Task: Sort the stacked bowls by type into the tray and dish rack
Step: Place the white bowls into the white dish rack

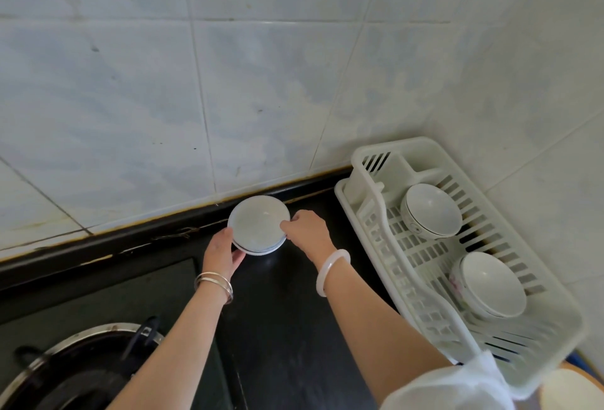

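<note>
A short stack of shallow white bowls (258, 223) sits on the black counter near the tiled wall. My left hand (223, 251) cups the stack's lower left edge. My right hand (307, 228) pinches the rim of the top bowl on its right side. To the right stands a white plastic dish rack (376, 223) on a tray. One deep white bowl (431, 210) lies in its far part, and a small stack of deep white bowls (490, 285), the outer one with a pink pattern, lies in its near part.
A gas stove burner with a metal ring (81, 354) fills the lower left. The black counter (281, 311) runs between stove and rack. Tiled walls close off the back and right. A round pale object (572, 390) shows at the bottom right corner.
</note>
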A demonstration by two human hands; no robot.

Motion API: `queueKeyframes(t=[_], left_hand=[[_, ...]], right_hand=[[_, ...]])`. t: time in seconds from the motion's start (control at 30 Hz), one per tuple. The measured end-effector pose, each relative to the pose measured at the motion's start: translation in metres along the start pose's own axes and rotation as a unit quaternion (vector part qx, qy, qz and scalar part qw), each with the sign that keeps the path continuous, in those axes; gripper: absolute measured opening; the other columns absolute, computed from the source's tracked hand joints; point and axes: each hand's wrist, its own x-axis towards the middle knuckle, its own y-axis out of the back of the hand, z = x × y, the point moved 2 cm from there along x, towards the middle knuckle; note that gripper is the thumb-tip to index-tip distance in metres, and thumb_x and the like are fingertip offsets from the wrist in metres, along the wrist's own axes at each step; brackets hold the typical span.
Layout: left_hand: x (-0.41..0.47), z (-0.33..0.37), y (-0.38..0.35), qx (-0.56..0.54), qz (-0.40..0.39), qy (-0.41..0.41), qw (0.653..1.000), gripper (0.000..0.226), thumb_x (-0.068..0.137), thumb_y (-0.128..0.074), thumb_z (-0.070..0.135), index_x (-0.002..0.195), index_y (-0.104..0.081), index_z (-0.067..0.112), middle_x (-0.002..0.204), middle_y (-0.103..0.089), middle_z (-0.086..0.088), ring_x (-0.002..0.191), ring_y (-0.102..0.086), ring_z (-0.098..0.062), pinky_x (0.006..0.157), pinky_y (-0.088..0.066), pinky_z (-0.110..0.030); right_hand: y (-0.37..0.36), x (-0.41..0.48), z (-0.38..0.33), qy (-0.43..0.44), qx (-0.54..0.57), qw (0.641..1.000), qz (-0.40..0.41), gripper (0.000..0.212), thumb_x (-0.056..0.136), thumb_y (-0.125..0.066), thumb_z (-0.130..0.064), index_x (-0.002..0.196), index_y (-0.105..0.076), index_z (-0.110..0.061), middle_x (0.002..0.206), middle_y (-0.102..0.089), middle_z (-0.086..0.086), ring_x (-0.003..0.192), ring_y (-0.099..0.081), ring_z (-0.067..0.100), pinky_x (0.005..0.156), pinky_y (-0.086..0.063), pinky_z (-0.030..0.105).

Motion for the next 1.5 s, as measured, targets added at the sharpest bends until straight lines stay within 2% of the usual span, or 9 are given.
queueKeyframes(t=[0.1, 0.23, 0.57, 0.8, 1.03, 1.13, 1.2, 1.3, 1.5], left_hand=[[-0.002, 0.006, -0.002, -0.024, 0.006, 0.029, 0.999, 0.023, 0.089, -0.055, 0.022, 0.112, -0.054, 0.02, 0.116, -0.053, -0.006, 0.1, -0.056, -0.024, 0.063, -0.051, -0.028], [-0.009, 0.012, -0.005, -0.015, 0.015, 0.048, 0.999, 0.032, 0.089, -0.055, 0.022, 0.121, -0.051, 0.018, 0.123, -0.051, -0.008, 0.113, -0.052, -0.031, 0.077, -0.051, -0.036], [-0.065, 0.037, -0.059, 0.047, -0.084, -0.023, 0.995, 0.016, 0.092, -0.051, 0.023, 0.108, -0.051, 0.023, 0.093, -0.057, 0.004, 0.082, -0.059, -0.016, 0.06, -0.05, -0.028], [-0.117, 0.027, -0.145, 0.116, -0.224, 0.0, 0.968, 0.022, 0.092, -0.049, 0.022, 0.114, -0.052, 0.019, 0.11, -0.056, -0.005, 0.082, -0.06, -0.019, 0.075, -0.053, -0.034], [-0.135, -0.014, -0.214, 0.249, -0.291, 0.061, 0.922, 0.037, 0.095, -0.044, 0.016, 0.131, -0.046, 0.008, 0.136, -0.044, -0.017, 0.117, -0.05, -0.035, 0.092, -0.049, -0.042], [-0.136, -0.032, -0.236, 0.29, -0.303, 0.076, 0.905, 0.037, 0.096, -0.037, 0.009, 0.132, -0.043, 0.005, 0.132, -0.045, -0.019, 0.115, -0.047, -0.032, 0.09, -0.045, -0.04], [-0.134, -0.043, -0.245, 0.33, -0.3, 0.08, 0.892, 0.037, 0.096, -0.035, 0.007, 0.132, -0.041, 0.002, 0.113, -0.051, -0.017, 0.11, -0.048, -0.032, 0.091, -0.045, -0.041], [-0.127, -0.056, -0.256, 0.382, -0.291, 0.071, 0.874, 0.036, 0.096, -0.036, 0.009, 0.129, -0.044, -0.001, 0.11, -0.052, -0.017, 0.101, -0.049, -0.028, 0.096, -0.044, -0.044], [-0.115, -0.075, -0.271, 0.452, -0.279, 0.053, 0.846, 0.026, 0.094, -0.034, 0.011, 0.106, -0.055, 0.0, 0.097, -0.056, -0.013, 0.098, -0.05, -0.026, 0.095, -0.044, -0.04]], right_hand=[[-0.003, 0.001, 0.003, -0.038, 0.129, 0.989, -0.06, 0.031, 0.09, -0.054, -0.016, 0.12, -0.048, -0.02, 0.108, -0.055, 0.006, 0.091, -0.059, 0.02, 0.073, -0.053, 0.033], [-0.007, 0.0, 0.009, -0.039, 0.223, 0.972, -0.068, 0.045, 0.09, -0.053, -0.005, 0.132, -0.049, -0.021, 0.128, -0.055, 0.01, 0.105, -0.062, 0.028, 0.078, -0.059, 0.036], [0.062, -0.046, 0.022, 0.023, 0.324, 0.945, 0.035, 0.044, 0.088, -0.058, -0.007, 0.129, -0.055, -0.022, 0.104, -0.066, 0.002, 0.091, -0.066, 0.019, 0.065, -0.056, 0.024], [0.159, -0.085, 0.059, 0.016, 0.346, 0.927, 0.145, 0.042, 0.086, -0.063, -0.006, 0.127, -0.058, -0.015, 0.097, -0.068, 0.004, 0.076, -0.07, 0.02, 0.056, -0.058, 0.021], [0.2, -0.102, 0.125, -0.04, 0.373, 0.906, 0.199, 0.043, 0.086, -0.061, -0.005, 0.128, -0.057, -0.01, 0.086, -0.067, 0.003, 0.077, -0.067, 0.019, 0.062, -0.058, 0.023], [0.201, -0.104, 0.147, -0.064, 0.395, 0.891, 0.216, 0.045, 0.087, -0.06, -0.002, 0.131, -0.053, -0.008, 0.086, -0.065, 0.003, 0.085, -0.068, 0.024, 0.065, -0.056, 0.024], [0.2, -0.103, 0.159, -0.083, 0.404, 0.885, 0.218, 0.045, 0.087, -0.06, -0.001, 0.131, -0.052, -0.007, 0.087, -0.064, 0.004, 0.091, -0.068, 0.029, 0.073, -0.057, 0.03], [0.193, -0.101, 0.173, -0.106, 0.435, 0.872, 0.197, 0.045, 0.088, -0.06, 0.001, 0.131, -0.05, -0.002, 0.103, -0.063, 0.015, 0.081, -0.067, 0.025, 0.08, -0.054, 0.034], [0.182, -0.095, 0.193, -0.143, 0.452, 0.858, 0.195, 0.041, 0.088, -0.059, 0.002, 0.128, -0.053, -0.001, 0.111, -0.063, 0.024, 0.089, -0.067, 0.032, 0.084, -0.055, 0.037]])
